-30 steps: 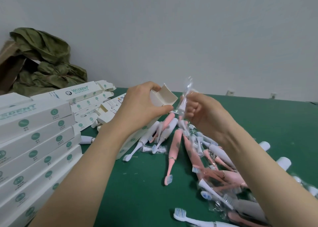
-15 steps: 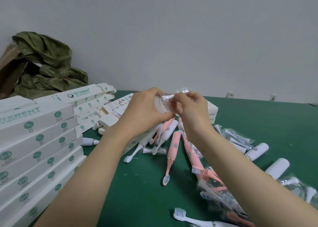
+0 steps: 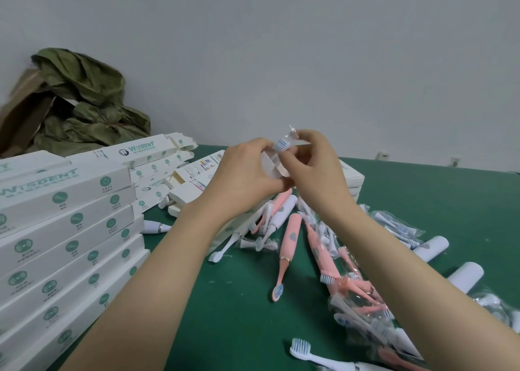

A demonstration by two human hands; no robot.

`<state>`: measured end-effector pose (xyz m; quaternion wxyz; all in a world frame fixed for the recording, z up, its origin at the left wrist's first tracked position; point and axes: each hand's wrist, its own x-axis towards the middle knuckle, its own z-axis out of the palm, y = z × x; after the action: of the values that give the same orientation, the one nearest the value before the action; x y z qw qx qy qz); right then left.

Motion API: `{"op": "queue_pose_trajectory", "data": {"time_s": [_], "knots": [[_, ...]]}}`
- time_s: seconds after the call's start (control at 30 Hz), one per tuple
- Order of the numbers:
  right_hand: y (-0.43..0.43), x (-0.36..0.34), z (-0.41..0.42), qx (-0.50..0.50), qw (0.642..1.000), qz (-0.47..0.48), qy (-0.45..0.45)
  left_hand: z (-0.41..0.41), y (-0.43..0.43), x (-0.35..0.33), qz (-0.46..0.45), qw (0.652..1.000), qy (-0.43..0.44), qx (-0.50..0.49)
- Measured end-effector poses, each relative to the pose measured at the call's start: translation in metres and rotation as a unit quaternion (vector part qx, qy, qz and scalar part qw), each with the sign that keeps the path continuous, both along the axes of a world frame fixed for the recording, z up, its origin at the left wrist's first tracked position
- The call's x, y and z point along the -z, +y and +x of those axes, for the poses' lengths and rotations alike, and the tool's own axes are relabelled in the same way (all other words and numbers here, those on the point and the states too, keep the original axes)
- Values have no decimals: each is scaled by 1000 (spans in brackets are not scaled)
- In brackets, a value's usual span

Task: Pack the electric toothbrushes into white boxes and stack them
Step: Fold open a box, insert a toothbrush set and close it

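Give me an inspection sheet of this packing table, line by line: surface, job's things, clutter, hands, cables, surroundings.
Surface: green table, crowded at left and centre.
Job's things: box stack at left; loose boxes lying behind it; pink and white toothbrushes heaped in the middle; bagged heads at right.
Clutter: green cloth over a brown carton, back left.
Hands: left hand grips the held box; right hand pinches a bagged brush head at that box's end.
Cables: nothing seen.
Surroundings: plain wall behind the table.
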<state>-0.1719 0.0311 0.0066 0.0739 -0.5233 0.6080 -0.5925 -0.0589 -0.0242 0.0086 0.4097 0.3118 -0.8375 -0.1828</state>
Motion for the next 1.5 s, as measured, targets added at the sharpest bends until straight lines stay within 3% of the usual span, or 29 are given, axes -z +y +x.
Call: {"op": "queue_pose_trajectory", "data": {"time_s": [0.07,0.17,0.33,0.43,0.5,0.57,0.63,0.77,0.83,1.0,1.13,1.23,1.4,1.5], "knots": [[3,-1,0,3,997,-73,-35,1,1,-2,2,1000,21,7],[4,-1,2,9,994,-94,63,1,1,-2,5,1000,18,10],[-1,0,-1,28,966,35,253,1,-3,3,6,1000,-19,4],[3,-6,-9,-39,946,117,301,0,-1,5,18,999,-27,10],[9,-11,-13,-56,962,97,251,0,0,4,16,1000,-7,7],[12,-10,-17,5,985,35,170,3,0,1,17,1000,22,5],[13,-8,-22,62,993,45,90,6,0,-1,28,999,38,13],[11,-4,-19,-37,992,91,-82,6,-1,4,35,997,-37,64],[10,-1,-15,-28,994,82,-72,1,-2,9,21,995,-58,83],[10,5,-9,-19,998,36,-43,-11,2,17,64,993,82,59],[11,8,-2,-68,993,14,-99,-20,6,22,28,993,116,22],[8,7,-3,-107,974,3,-202,-21,7,23,25,992,119,25],[8,9,-13,-139,948,20,-287,-20,7,23,25,988,149,13],[13,5,-15,-164,950,6,-267,-21,8,22,23,990,141,8]]}}
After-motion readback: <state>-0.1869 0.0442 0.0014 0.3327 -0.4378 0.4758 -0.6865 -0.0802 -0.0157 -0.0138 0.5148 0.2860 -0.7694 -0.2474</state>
